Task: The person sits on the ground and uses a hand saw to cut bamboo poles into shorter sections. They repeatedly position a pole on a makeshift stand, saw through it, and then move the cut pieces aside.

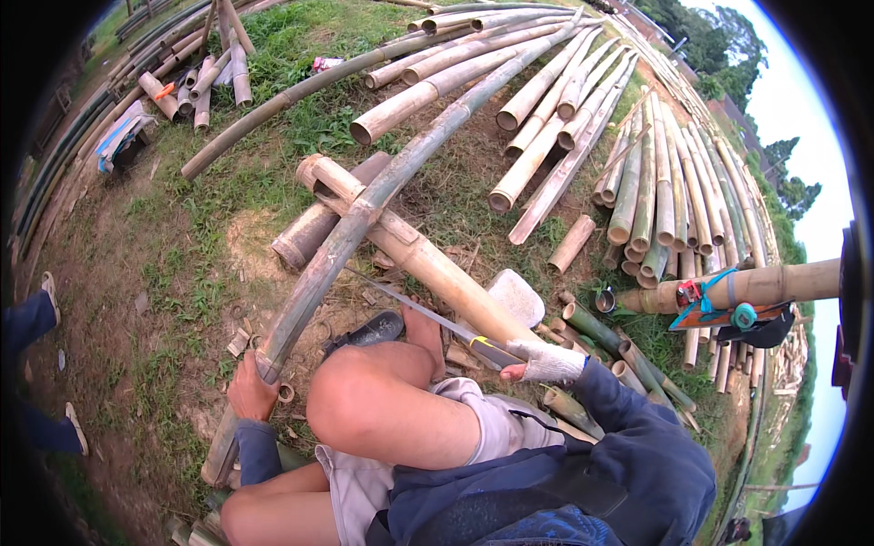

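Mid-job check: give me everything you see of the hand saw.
The hand saw has a long, narrow, grey blade, apparently metal, and a dark handle with a yellow marking near the blade. The right hand, in a whitish glove, grips the handle. The blade slants up and left in the picture, its tip appearing beside the long greenish bamboo pole; I can't tell whether they touch. Its teeth are too small to make out.

Matt bamboo pole [397,173], saw blade [426,311] apparently smooth metal
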A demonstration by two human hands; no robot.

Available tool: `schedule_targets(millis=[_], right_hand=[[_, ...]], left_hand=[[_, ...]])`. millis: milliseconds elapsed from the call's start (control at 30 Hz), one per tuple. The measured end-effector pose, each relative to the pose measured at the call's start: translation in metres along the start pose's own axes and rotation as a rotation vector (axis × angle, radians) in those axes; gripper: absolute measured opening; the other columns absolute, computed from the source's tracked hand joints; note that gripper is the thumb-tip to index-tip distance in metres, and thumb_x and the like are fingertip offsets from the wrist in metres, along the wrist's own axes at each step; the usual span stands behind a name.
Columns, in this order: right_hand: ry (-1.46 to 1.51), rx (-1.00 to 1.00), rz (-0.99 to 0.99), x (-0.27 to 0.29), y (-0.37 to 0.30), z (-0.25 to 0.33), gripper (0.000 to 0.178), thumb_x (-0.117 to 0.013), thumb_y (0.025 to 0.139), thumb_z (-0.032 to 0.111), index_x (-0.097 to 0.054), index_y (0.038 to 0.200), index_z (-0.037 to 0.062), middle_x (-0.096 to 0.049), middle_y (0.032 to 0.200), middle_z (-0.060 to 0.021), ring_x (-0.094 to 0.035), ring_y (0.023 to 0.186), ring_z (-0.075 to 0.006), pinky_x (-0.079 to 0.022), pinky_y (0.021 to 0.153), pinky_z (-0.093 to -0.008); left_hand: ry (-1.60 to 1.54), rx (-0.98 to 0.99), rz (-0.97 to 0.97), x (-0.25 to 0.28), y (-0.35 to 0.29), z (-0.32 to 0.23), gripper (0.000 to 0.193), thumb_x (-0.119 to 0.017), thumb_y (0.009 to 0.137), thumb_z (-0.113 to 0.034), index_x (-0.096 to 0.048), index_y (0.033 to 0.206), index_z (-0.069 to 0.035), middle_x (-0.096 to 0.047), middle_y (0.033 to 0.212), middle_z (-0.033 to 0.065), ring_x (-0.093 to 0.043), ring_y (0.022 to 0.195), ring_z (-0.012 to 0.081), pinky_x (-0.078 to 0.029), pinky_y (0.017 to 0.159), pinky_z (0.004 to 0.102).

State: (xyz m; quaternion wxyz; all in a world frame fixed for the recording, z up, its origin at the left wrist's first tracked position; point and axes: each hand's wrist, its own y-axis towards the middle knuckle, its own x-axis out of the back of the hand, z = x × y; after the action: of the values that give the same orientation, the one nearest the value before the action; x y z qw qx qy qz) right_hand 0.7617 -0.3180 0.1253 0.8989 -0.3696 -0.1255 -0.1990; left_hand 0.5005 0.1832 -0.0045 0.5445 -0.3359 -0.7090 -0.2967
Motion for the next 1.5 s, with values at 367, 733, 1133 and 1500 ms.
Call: schedule_targets(millis=[367,733,1133,1500], right_hand=[[0.455,-0.128,0.079,0.086,-0.171,0.033,0.083,-0.092,0.073,0.058,-0.062,0.122,-0.0015,-0.065,0.106,-0.0072,-0.062,0.091,-0.0152,-0.048,0.081,-0.0313],[0.72,0.557,0.29,0.069,-0.049,-0.019,0.086,-0.09,0.069,0.063,-0.059,0.12,0.0005,-0.062,0.098,-0.0064,-0.06,0.083,-0.0172,-0.042,0.097,-0.0407],[0.699,0.416,0.256,0.027,0.104,-0.027,0.106,-0.097,0.07,0.061,-0.049,0.141,-0.0019,-0.061,0.115,-0.0065,-0.062,0.097,-0.0164,-0.054,0.086,-0.0318],[0.605,0.386,0.328,0.034,0.146,0.015,0.116,-0.102,0.062,0.058,-0.048,0.147,-0.0005,-0.063,0.123,-0.0047,-0.059,0.106,-0.0148,-0.05,0.092,-0.0305]], left_hand=[[0.182,-0.054,-0.344,-0.034,-0.007,0.08,0.07,-0.086,0.072,-0.011,-0.057,0.136,-0.013,-0.066,0.111,0.0085,-0.068,0.101,0.032,-0.056,0.09,0.0435],[0.071,0.063,0.08,-0.001,0.004,0.067,0.096,-0.096,0.072,-0.029,-0.045,0.152,-0.014,-0.065,0.129,0.0151,-0.066,0.116,0.0407,-0.056,0.097,0.0503],[0.015,-0.076,0.673,0.075,0.063,0.068,0.14,-0.101,0.064,-0.045,-0.014,0.17,-0.018,-0.052,0.15,0.0267,-0.055,0.136,0.0472,-0.047,0.114,0.0531],[0.026,0.135,0.495,0.027,0.081,0.019,0.085,-0.091,0.072,-0.043,-0.053,0.14,-0.01,-0.074,0.114,0.0254,-0.07,0.109,0.0472,-0.054,0.095,0.0534]])
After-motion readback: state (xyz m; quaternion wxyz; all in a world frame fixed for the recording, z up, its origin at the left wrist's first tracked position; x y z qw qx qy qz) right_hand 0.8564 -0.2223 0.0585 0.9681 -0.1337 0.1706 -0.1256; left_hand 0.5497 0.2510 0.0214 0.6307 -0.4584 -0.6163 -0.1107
